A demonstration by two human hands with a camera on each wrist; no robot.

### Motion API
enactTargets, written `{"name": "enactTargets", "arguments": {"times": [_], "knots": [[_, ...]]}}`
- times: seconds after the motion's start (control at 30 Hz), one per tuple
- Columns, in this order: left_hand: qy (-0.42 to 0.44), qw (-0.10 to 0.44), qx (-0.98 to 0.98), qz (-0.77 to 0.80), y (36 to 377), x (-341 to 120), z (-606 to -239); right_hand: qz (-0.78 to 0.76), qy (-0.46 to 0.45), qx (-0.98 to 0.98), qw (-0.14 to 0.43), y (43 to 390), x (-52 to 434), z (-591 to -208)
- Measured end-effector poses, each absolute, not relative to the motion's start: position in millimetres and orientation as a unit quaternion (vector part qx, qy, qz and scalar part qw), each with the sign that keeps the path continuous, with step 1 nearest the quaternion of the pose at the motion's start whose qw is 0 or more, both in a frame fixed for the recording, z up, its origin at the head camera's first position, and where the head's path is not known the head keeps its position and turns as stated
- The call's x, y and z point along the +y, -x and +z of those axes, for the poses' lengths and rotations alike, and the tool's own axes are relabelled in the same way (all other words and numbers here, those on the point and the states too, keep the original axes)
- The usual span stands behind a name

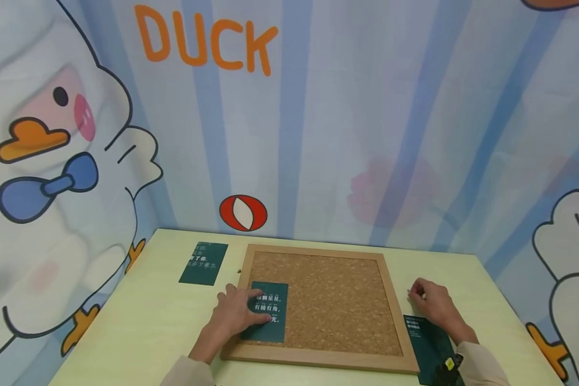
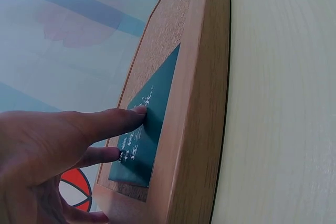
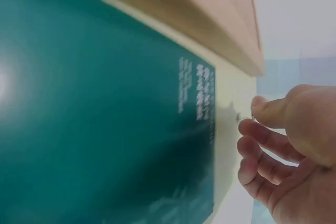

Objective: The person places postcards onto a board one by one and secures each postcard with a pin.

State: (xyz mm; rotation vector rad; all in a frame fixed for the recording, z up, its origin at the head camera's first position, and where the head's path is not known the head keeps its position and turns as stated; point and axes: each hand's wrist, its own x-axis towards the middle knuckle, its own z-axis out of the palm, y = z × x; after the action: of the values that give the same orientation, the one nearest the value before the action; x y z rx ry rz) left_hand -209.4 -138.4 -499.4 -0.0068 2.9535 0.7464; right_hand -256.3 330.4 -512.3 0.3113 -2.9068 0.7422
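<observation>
Duck-print curtain [image 1: 77, 134] behind pale yellow-green table [image 1: 149, 321]. Loose green card [image 1: 203, 262] upper left. Left hand [image 1: 234, 313], fingers flat, pressing green card [image 1: 270, 321] onto cork board [image 1: 333, 300]. Right hand [image 1: 431, 305] curled, possibly pinching a pin; third card [image 1: 429, 348] beneath.

The left hand [image 1: 238, 313] lies palm down over the lower left corner of the cork board [image 1: 328, 300], its fingers [image 2: 118, 121] stretched out straight and spread, tips pressing flat. The right hand [image 1: 431, 305] rests just beside the board's right frame, fingers curled inward, thumb and forefinger tips pinched together. Both forearms, in pale sleeves, reach in from the near edge.
</observation>
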Motion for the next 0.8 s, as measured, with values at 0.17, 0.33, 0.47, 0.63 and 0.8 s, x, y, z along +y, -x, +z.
{"name": "enactTargets", "arguments": {"times": [0.17, 0.33, 0.47, 0.63, 0.8], "knots": [[0.0, 0.047, 0.968, 0.245, 209.2, -139.1, -499.6, 0.251, -0.112, -0.959, 0.063, 261.3, 320.1, -505.4], [0.0, 0.047, 0.969, 0.244, 209.2, -139.8, -498.7, 0.26, -0.126, -0.955, 0.066, 265.1, 303.3, -492.8], [0.0, 0.045, 0.969, 0.244, 209.9, -139.9, -498.6, 0.267, -0.131, -0.952, 0.066, 269.2, 289.7, -484.3], [0.002, 0.045, 0.968, 0.246, 210.2, -139.7, -499.3, 0.276, -0.133, -0.95, 0.054, 272.5, 272.6, -479.9], [0.006, 0.047, 0.968, 0.247, 209.7, -139.7, -499.8, 0.279, -0.15, -0.947, 0.054, 276.6, 254.7, -477.6]]}}
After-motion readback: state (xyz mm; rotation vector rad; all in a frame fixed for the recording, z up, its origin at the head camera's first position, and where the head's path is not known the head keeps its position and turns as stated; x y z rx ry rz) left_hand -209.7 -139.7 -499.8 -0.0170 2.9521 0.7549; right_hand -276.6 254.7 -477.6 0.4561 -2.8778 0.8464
